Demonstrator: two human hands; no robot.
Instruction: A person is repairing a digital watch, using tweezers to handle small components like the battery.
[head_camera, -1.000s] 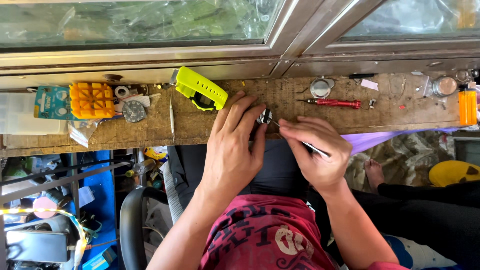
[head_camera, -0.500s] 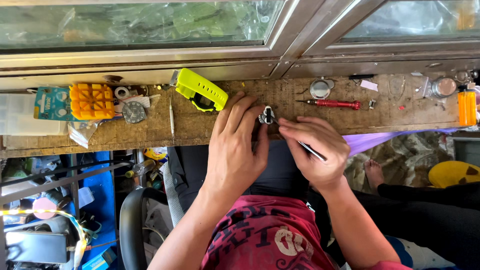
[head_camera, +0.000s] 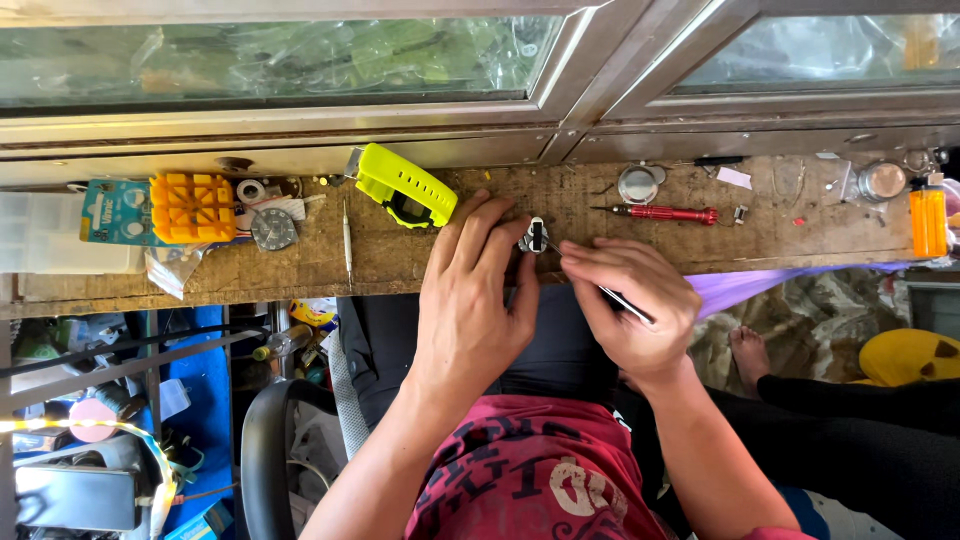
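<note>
small metal watch part (head_camera: 534, 236) pinned to wooden bench (head_camera: 600, 225) by left hand (head_camera: 470, 300) fingertips, steadied for probing. right hand (head_camera: 625, 305) closed around thin tool (head_camera: 615, 296) (pen-style, tip aimed at part).

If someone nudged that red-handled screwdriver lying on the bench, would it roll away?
Probably a little: the red-handled screwdriver looks slim and round, lying flat on the wooden bench. It seems stiff and light, and the rough, cluttered surface would likely stop it soon.
</note>
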